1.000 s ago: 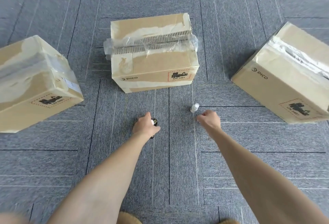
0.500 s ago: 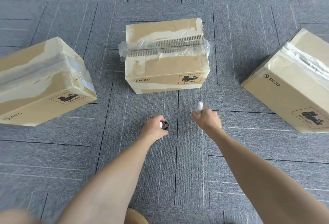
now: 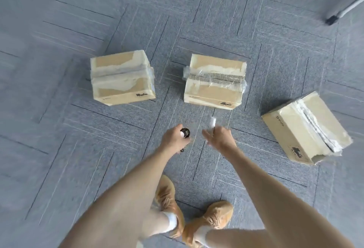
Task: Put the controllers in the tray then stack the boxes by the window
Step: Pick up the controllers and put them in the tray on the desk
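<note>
A person stands on grey carpet tiles (image 3: 59, 149), both bare arms stretched forward and down. The left hand (image 3: 174, 138) is closed around a dark controller (image 3: 185, 133), most of which is buried in the fist; only a black round end and a small tip below the palm show. The right hand (image 3: 219, 137) grips a white controller (image 3: 212, 122), blurred by motion so that its shape cannot be made out, the fingers partly spread around it. Both controllers are held above the floor, just in front of the boxes.

Three taped cardboard boxes sit apart on the carpet: the left box (image 3: 122, 78), the middle box (image 3: 214, 82) with torn tape and exposed corrugation along its top seam, and the right box (image 3: 305, 127), turned at an angle, with a ragged near corner. Printed marks on their sides are too smeared to read.

Tan shoes (image 3: 214, 215) with white socks show between the arms. Black castors (image 3: 331, 20) and a grey leg of some furniture are cut off at the top edge.
</note>
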Motion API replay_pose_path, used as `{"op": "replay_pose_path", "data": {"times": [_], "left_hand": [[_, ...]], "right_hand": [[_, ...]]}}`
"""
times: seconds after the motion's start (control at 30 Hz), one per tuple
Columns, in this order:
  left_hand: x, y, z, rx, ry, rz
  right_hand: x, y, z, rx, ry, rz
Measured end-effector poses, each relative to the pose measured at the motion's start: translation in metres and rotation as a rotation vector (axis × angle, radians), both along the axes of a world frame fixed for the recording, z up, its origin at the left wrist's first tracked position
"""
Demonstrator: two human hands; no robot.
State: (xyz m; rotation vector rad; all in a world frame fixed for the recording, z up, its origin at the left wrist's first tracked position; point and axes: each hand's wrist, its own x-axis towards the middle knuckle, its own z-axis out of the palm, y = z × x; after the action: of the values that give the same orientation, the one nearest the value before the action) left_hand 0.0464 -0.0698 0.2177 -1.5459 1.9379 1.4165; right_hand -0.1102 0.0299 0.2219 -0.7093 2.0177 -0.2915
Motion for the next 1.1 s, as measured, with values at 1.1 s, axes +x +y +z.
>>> {"op": "replay_pose_path", "data": {"times": [1.1], "left_hand": [[0.561, 0.269, 0.568, -0.372, -0.052, 1.353]], "right_hand": [[0.562, 0.031, 0.580, -0.245, -0.249, 1.257]]}}
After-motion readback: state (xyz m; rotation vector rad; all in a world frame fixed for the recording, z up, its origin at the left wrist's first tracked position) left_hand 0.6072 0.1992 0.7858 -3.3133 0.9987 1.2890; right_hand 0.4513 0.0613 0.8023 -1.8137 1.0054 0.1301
